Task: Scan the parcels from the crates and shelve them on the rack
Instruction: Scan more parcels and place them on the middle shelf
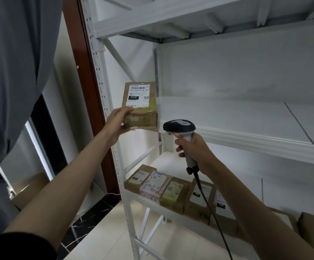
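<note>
A brown cardboard parcel (140, 106) with a white barcode label marked 010 sits at the left end of the white rack's middle shelf (246, 139). My left hand (117, 120) grips its near left corner, thumb on top. My right hand (193, 152) holds a black and grey barcode scanner (180, 128) by its handle, just right of and below the parcel, in front of the shelf's edge. The scanner's cable (214, 218) hangs down past my right forearm.
Several parcels (171, 190) stand in a row on the lower shelf. The rack's perforated white upright (103, 76) runs left of the parcel, with a brown door frame (85, 62) behind it. A grey curtain (15, 62) hangs at the left. A cardboard box (30, 190) sits on the floor.
</note>
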### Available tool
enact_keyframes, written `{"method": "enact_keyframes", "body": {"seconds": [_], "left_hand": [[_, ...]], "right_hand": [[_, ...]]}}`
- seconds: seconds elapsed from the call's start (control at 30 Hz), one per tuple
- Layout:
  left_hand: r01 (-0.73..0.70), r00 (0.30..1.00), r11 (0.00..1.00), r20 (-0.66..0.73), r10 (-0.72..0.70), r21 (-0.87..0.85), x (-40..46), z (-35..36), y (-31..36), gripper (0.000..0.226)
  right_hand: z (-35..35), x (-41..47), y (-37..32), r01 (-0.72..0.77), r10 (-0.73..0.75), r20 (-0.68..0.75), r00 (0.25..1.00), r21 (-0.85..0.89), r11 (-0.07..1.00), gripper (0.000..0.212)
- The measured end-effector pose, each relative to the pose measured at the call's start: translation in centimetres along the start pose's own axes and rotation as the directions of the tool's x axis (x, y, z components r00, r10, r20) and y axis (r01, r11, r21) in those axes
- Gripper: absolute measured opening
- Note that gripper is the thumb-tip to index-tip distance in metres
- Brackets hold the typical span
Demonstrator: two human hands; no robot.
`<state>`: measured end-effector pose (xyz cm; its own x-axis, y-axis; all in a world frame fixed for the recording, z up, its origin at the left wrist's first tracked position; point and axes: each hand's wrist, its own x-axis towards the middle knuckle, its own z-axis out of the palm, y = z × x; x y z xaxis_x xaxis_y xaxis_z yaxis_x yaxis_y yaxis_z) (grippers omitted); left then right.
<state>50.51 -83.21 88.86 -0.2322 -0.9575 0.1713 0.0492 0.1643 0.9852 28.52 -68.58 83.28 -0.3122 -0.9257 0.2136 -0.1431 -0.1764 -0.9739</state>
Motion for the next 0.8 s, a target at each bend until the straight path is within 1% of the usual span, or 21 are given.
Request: {"method": "enact_keyframes", "body": {"seconds": [0.07, 0.13, 0.3, 0.33, 0.37, 0.4, 0.43, 0.47, 0.5, 0.53, 0.57, 0.6, 0.63, 0.67, 0.7, 0.73, 0.8], "left_hand": [[0.022, 1.0, 0.999, 0.001, -0.022, 0.038, 2.0, 0.6, 0.8, 0.043], [0.049, 0.999, 0.998, -0.018, -0.048, 0.031, 4.0, 1.0, 1.4, 0.043], [0.147, 0.986, 0.989, -0.077, -0.145, 0.023, 8.8, 0.2, 2.1, 0.059], [0.157, 0.981, 0.987, -0.121, -0.152, 0.038, 9.7, 0.0, 2.0, 0.062], [0.163, 0.969, 0.981, -0.205, -0.139, 0.108, 10.5, -0.3, 1.8, 0.066], [0.162, 0.948, 0.957, -0.308, -0.084, 0.239, 11.2, -0.4, 1.5, 0.069], [0.132, 0.923, 0.909, -0.384, 0.033, 0.395, 11.6, -0.3, 1.2, 0.071], [0.048, 0.893, 0.842, -0.401, 0.205, 0.538, 11.7, -0.1, 0.9, 0.069], [-0.081, 0.858, 0.754, -0.339, 0.385, 0.652, 11.6, 0.3, 0.5, 0.066], [-0.225, 0.824, 0.639, -0.207, 0.528, 0.735, 11.4, 0.8, 0.1, 0.064], [-0.341, 0.799, 0.502, -0.037, 0.6, 0.795, 11.1, 1.3, -0.3, 0.064], [-0.41, 0.787, 0.359, 0.126, 0.604, 0.839, 10.9, 1.6, -0.7, 0.067], [-0.439, 0.783, 0.221, 0.25, 0.57, 0.871, 10.9, 1.9, -1.2, 0.072], [-0.436, 0.791, 0.119, 0.316, 0.524, 0.892, 11.0, 2.0, -1.5, 0.078], [-0.42, 0.805, 0.067, 0.338, 0.488, 0.905, 11.2, 1.9, -1.7, 0.081], [-0.41, 0.815, 0.053, 0.339, 0.47, 0.911, 11.4, 1.8, -1.8, 0.083], [-0.405, 0.829, 0.063, 0.337, 0.447, 0.912, 12.3, 1.4, -1.5, 0.084]], "right_hand": [[0.1, 0.4, 0.3, 0.007, -0.006, -0.013, 1.0, 0.027, 1.0, 0.019], [0.1, 0.9, 0.5, 0.01, -0.009, -0.019, 1.0, 0.043, 0.999, 0.016], [-0.5, 1.8, 1.0, 0.028, -0.029, 0.001, 1.0, 0.032, 0.999, 0.015], [-0.5, 1.9, 1.1, 0.028, -0.028, 0.001, 1.0, 0.035, 0.999, 0.015], [-0.6, 2.1, 1.2, 0.025, -0.025, 0.0, 1.0, 0.04, 0.999, 0.014], [-0.6, 2.2, 1.3, 0.023, -0.023, 0.0, 1.0, 0.048, 0.999, 0.014], [-0.7, 2.3, 1.5, 0.021, -0.021, 0.002, 1.0, 0.056, 0.998, 0.015], [-0.6, 2.4, 1.6, 0.019, -0.019, 0.002, 1.0, 0.064, 0.998, 0.016], [-0.6, 2.4, 1.8, 0.017, -0.017, 0.001, 1.0, 0.068, 0.998, 0.017], [-0.5, 2.5, 1.9, 0.016, -0.016, -0.001, 1.0, 0.07, 0.997, 0.018], [-0.4, 2.6, 2.0, 0.015, -0.015, -0.003, 1.0, 0.07, 0.997, 0.019], [-0.3, 2.6, 2.1, 0.014, -0.014, -0.004, 1.0, 0.071, 0.997, 0.02], [-0.2, 2.7, 2.1, 0.01, -0.01, -0.005, 1.0, 0.079, 0.997, 0.021], [-0.1, 2.7, 2.1, 0.006, -0.006, -0.004, 1.0, 0.091, 0.996, 0.023], [0.0, 2.8, 2.1, 0.002, -0.003, 0.002, 1.0, 0.099, 0.995, 0.025], [0.0, 2.8, 2.1, 0.001, -0.002, 0.01, 1.0, 0.1, 0.995, 0.026], [0.1, 2.8, 2.1, -0.002, 0.0, 0.025, 1.0, 0.093, 0.996, 0.027]]}}
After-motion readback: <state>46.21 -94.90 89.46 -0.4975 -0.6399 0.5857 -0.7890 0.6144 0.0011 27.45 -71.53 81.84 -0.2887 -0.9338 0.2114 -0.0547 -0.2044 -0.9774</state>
